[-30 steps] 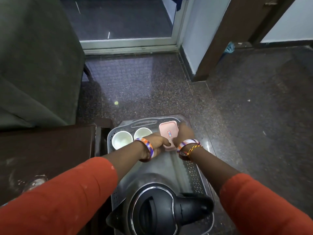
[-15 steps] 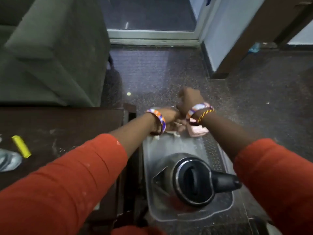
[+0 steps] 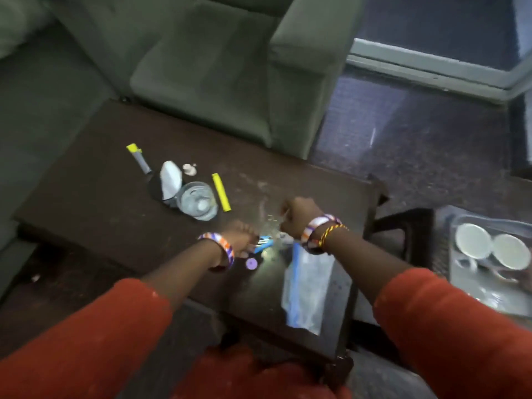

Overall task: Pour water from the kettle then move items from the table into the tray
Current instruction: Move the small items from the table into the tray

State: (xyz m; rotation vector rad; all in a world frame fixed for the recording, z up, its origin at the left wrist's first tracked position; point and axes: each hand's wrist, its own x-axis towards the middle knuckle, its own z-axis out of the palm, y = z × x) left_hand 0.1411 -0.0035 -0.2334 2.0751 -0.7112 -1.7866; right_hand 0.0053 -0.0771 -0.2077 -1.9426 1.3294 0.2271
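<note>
The person is gathering items: left hand point(image 3: 240, 236) is pinching a blue packet point(image 3: 264, 243) on the worktop point(image 3: 100, 197); right hand point(image 3: 299, 217) is fisted, contents unclear. Next probably the tray point(image 3: 460, 286).

Your left hand point(image 3: 240, 236) rests on a small blue packet point(image 3: 264, 245) on the dark table point(image 3: 95, 203), and your right hand point(image 3: 299, 216) hangs curled just beside it. A glass point(image 3: 197, 200), a yellow stick point(image 3: 221, 192) and a clear bag point(image 3: 308, 286) lie on the table. The tray point(image 3: 472, 295) with two white cups point(image 3: 473, 241) sits off to your right, blurred.
</note>
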